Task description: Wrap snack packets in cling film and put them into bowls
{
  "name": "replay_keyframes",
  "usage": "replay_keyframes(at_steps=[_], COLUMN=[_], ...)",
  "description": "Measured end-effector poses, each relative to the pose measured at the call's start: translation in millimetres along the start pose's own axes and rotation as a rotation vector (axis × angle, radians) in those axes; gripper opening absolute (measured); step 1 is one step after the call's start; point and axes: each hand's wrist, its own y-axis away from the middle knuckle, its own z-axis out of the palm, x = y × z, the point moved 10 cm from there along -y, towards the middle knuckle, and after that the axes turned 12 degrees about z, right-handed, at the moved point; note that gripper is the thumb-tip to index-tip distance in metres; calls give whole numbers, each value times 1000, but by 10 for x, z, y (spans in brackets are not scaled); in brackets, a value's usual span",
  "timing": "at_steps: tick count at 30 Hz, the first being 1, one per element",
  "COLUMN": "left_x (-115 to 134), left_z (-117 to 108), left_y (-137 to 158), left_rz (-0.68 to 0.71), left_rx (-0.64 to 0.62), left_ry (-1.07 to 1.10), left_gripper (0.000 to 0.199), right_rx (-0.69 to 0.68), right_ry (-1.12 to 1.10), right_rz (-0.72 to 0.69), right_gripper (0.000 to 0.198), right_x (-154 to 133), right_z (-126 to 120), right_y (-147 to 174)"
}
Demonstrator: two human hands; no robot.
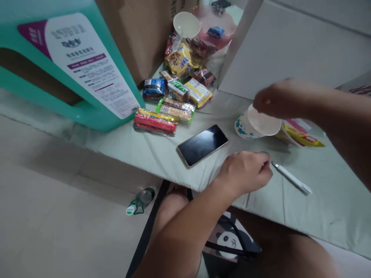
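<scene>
My left hand [246,172] is closed, held low over the table's front edge with its fingers curled in. Whatever it may hold is hidden. Just right of its fingertips lies a slim white pen-like tool [292,178] with a dark tip. My right hand [275,98], a little blurred, hangs over the mouth of a white paper cup [246,125] with blue leaf prints. Its fingers are bent together, and I cannot make out anything between them. A dark-screened phone [203,145] lies flat to the left of my left hand.
Several wrapped snacks [174,110] lie in a pile behind the phone. A big green jug [121,96] stands at the left, near a cardboard box [139,34]. White box [295,50] stands behind the cup. A plastic bottle [142,200] is on the floor.
</scene>
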Motion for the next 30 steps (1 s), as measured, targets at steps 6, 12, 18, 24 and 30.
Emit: replay_keyframes(at_steps=[6, 12, 18, 24, 30], left_x=[29, 11, 2, -60, -189], left_z=[-48, 56, -133, -231, -361], left_y=[-25, -47, 47, 118, 155], left_rz=[12, 42, 27, -36, -140], left_rx=[20, -68, 9, 92, 284], left_ry=[-32, -65, 3, 94, 223], left_gripper=[21, 26, 22, 16, 7], right_rx=[-164, -251, -239, -99, -137], right_ry=[-8, 29, -3, -25, -651], right_rz=[-155, -1, -31, 28, 246], right_gripper=[49, 78, 70, 63, 41], right_x=[-1138, -1315, -1170, -818, -344], right_z=[442, 1084, 866, 344, 6], right_y=[-108, -390, -351, -206, 436])
